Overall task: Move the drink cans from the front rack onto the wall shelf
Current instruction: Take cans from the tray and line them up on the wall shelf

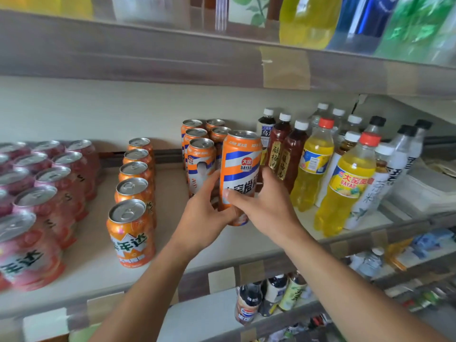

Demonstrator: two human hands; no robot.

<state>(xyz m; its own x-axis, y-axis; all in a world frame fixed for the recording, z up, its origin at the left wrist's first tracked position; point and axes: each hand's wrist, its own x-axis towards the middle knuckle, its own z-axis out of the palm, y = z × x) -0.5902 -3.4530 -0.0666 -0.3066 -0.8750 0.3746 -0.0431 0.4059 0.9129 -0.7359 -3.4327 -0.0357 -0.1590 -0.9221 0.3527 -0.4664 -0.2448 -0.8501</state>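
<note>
Small shop, shelves [172, 243] stocked with rows of drink cans [134, 191], bottles [313, 169]

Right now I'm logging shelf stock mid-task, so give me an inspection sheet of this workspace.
Surface: pale wall shelf, taped patches along its front edge.
Job's things: tall orange Dayao can held upright beside a block of matching tall cans; a single-file row of short orange cans to the left.
Clutter: pink cans far left; brown tea bottles and yellow drink bottles to the right.
Grippers: left hand and right hand both grip the held can.
Cables: nothing seen.
Surroundings: upper shelf with large bottles; lower shelf with more bottles.
</note>
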